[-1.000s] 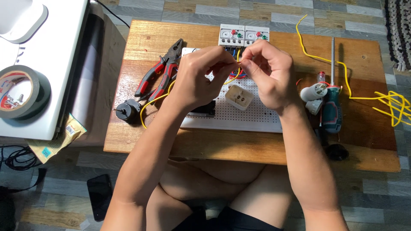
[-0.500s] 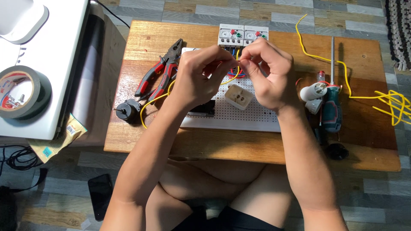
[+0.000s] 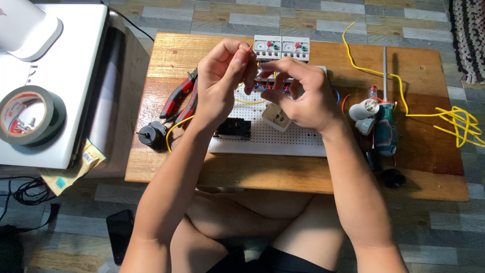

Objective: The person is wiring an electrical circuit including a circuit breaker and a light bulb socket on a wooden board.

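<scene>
**Hands meet over a wiring board on a low wooden table**

Hands of a seated person work close together above a white perforated board (image 3: 273, 139) lying on a low wooden table (image 3: 202, 55). The left hand (image 3: 222, 81) is raised, its fingers pinched shut on the end of a thin wire (image 3: 251, 48) whose tip shows just above the fingertips. The right hand (image 3: 303, 96) is curled just beside it, fingers bent inward over the board; whether it grips anything cannot be told, since the palm faces away.

Two white breaker units (image 3: 281, 47) with red and green buttons stand at the far edge of the board, behind the hands. A white socket (image 3: 275, 117) sits on the board under the right hand, and a black module (image 3: 232, 129) lies near the left wrist. Red-handled pliers (image 3: 177, 98) and a small black motor (image 3: 150, 134) rest on the table to the left. To the right lie a white plug (image 3: 365, 108), a green-handled screwdriver (image 3: 386, 126) and a tangle of yellow wire (image 3: 454, 124). A roll of dark tape (image 3: 31, 121) sits on a white appliance (image 3: 65, 81) well apart on the left.
</scene>
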